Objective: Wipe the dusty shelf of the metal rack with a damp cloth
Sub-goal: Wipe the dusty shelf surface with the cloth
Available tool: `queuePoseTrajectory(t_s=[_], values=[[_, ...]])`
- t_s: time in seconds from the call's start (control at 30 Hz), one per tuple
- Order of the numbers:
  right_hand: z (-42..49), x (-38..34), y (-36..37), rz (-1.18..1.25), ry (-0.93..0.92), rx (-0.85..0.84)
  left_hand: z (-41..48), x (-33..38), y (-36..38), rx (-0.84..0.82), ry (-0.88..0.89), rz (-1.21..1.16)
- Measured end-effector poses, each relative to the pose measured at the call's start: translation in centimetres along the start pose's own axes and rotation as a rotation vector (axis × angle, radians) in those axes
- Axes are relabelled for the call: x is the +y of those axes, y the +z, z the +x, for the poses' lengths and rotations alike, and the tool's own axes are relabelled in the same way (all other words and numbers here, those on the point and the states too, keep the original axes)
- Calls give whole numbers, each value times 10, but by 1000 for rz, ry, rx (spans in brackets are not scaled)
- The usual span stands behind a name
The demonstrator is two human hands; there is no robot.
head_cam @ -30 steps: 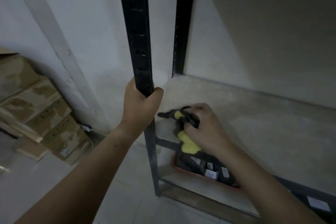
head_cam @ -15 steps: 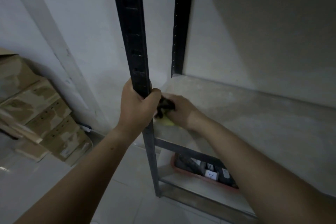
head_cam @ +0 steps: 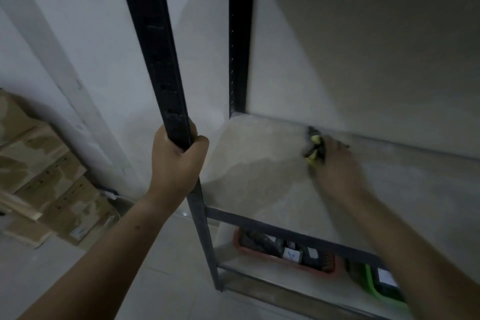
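The cloth (head_cam: 315, 149), dark with yellow-green patches, sits bunched on the dusty shelf (head_cam: 259, 163) at its back edge, well right of the front post (head_cam: 161, 60) and beyond it. Blur smears it, and the right hand (head_cam: 337, 169) covers most of it, its grip closed over the bunch with the forearm stretched in from lower right. The left hand (head_cam: 176, 163) wraps its grip round the front post, thumb across. Below the shelf, right of the post, a red tray (head_cam: 259, 252) is partly hidden.
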State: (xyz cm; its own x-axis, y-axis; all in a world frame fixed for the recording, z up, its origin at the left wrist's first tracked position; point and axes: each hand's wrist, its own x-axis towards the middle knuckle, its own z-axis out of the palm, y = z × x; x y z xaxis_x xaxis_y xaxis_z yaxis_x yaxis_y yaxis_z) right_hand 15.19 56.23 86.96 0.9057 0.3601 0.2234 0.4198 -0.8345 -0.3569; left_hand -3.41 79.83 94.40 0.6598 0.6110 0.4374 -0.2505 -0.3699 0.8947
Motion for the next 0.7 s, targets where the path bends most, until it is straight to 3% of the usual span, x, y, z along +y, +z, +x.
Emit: queuePoseTrajectory(t_s=[0.13, 0.2, 0.27, 0.33, 0.43, 0.53, 0.63, 0.7], values=[[-35, -83, 18, 220, -431, -200, 1, 0, 1, -8, 7, -31], [-34, -87, 11, 342, -542, -267, 2, -1, 2, -16, 10, -41], [-21, -62, -14, 501, -493, -175, 2, -1, 2, -20, 4, -60], [-4, -11, -44, 523, -372, 27, 1, -1, 2, -14, -2, -74], [22, 95, -66, 193, -109, 196, 1, -1, 3, -10, -1, -72], [36, 167, -53, -108, 199, 113, 2, -1, 4, -8, 11, -63], [38, 137, -30, -140, 282, 95, 2, -3, 4, -1, 33, -51], [33, 70, -11, -33, 181, 78, 2, -4, 3, 1, 38, -33]])
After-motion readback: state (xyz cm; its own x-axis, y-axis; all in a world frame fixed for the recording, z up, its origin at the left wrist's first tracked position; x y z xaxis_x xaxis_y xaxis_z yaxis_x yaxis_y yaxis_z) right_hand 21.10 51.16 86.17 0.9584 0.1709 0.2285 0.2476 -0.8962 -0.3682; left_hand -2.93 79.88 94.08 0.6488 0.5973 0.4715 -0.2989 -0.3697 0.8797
